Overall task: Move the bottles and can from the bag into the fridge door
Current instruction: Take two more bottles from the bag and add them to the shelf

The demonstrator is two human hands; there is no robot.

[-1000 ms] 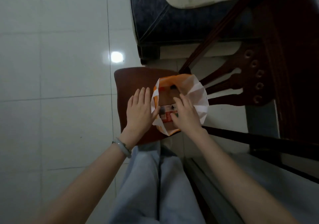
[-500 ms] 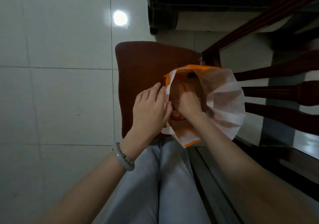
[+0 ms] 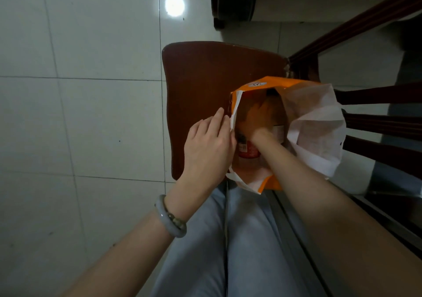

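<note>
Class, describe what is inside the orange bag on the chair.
The right hand reaches into the orange bag beside a red-labelled container; hand and bag walls cover anything else.

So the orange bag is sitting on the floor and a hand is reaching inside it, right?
Not quite. The orange bag is sitting on the brown chair seat, not on the floor; the head view shows this. The right hand is indeed reaching inside it.
</note>
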